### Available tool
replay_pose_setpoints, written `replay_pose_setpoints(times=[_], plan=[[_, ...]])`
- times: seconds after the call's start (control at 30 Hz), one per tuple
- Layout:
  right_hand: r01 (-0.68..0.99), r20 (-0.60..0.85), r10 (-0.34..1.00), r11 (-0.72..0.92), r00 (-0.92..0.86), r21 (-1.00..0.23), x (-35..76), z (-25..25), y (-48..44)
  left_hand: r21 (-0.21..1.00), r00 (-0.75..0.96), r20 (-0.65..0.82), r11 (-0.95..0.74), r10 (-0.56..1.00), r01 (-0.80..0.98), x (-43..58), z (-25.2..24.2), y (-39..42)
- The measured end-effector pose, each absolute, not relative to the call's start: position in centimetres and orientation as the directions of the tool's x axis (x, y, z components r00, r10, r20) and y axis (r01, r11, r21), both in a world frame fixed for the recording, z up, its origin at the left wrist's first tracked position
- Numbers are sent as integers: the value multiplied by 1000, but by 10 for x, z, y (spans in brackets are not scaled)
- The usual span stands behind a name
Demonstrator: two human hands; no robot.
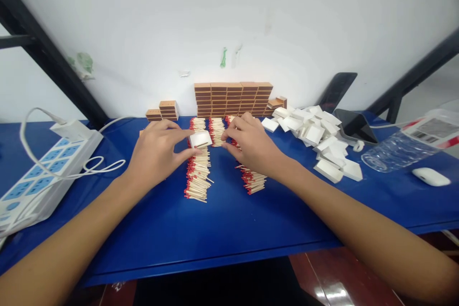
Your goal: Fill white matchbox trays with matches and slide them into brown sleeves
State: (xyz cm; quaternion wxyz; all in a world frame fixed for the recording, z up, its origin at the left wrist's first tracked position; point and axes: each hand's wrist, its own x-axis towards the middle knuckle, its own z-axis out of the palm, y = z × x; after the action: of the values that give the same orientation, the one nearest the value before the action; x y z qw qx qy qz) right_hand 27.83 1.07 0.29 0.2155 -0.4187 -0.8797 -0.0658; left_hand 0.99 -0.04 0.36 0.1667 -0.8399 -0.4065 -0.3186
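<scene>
My left hand [158,146] pinches a small white matchbox tray [201,139] between thumb and fingers, tilted above the matches. A few matchsticks seem to show along its near edge. To its right, my right hand [247,141] is closed, with thumb and fingertips drawn together; whatever they hold, if anything, is too small to make out. Beneath the hands lie red-tipped matches: a long left row [197,177], a shorter middle row [216,129] and a right row [254,180] partly hidden by my right hand.
Brown matchboxes [233,99] are stacked against the wall, with a smaller stack [168,110] to the left. White trays [315,129] form a heap at right. Around them are a phone [337,91], plastic bottle [398,150], white earbud case [431,176] and power strip [53,172] with cables.
</scene>
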Motion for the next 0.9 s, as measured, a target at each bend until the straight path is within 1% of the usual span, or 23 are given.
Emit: replay_pose_setpoints(times=[0.1, 0.2, 0.43, 0.57, 0.77, 0.9], plan=[[760, 345, 726, 648, -595, -51, 276, -4, 18, -40, 454, 669, -581, 588, 813, 7, 5, 3], [757, 300, 732, 652, -612, -45, 273, -8, 22, -22, 446, 650, -570, 616, 821, 7, 4, 3], [750, 317, 717, 661, -621, -25, 272, -11, 27, 25, 429, 605, -556, 670, 831, 9, 0, 2], [768, 280, 745, 639, -605, -40, 273, -12, 28, 32, 429, 603, -558, 672, 829, 9, 1, 2], [782, 232, 760, 623, -607, 6, 273, -9, 26, -16, 481, 586, -583, 653, 812, 8, -1, 3], [779, 250, 752, 627, -610, 10, 274, -8, 23, -17, 497, 566, -594, 658, 804, 8, -1, 4]])
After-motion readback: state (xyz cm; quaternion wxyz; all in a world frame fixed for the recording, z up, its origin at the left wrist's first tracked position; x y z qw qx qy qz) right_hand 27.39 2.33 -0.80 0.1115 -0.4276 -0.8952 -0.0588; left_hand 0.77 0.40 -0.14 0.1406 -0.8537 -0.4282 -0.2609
